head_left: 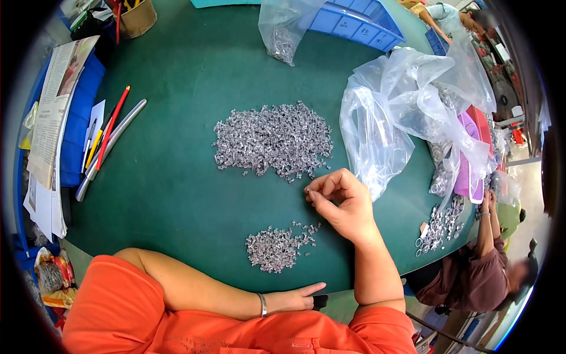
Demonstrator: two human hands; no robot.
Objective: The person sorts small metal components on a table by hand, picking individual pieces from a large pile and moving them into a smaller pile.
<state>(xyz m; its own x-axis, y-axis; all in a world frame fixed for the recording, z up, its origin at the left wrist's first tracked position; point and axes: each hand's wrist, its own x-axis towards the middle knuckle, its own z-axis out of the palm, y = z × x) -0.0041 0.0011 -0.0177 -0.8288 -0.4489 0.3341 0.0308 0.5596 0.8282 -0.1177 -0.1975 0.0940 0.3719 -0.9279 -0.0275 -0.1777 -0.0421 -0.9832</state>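
A large heap of small clear-grey pieces (271,140), maybe plastic or metal clips, lies spread on the green table. Nearer to me sits a smaller heap of the same kind of pieces (274,249), with some scattered off its right side. My right hand (342,203) is between the heaps, thumb and forefinger pinching one tiny piece (309,190) like those below. Along the table's near edge rests my left hand (295,299), fingers stretched out, holding nothing visible. A small dark thing (319,302) shows by its fingertips; I cannot tell what it is.
Clear plastic bags (377,130) stand to the right, by a purple basket (469,159) and loose rings (439,227). A blue bin (356,26) is at the back. Pens and a red pencil (112,127) lie left near newspapers (56,106). Another person (471,271) works at right.
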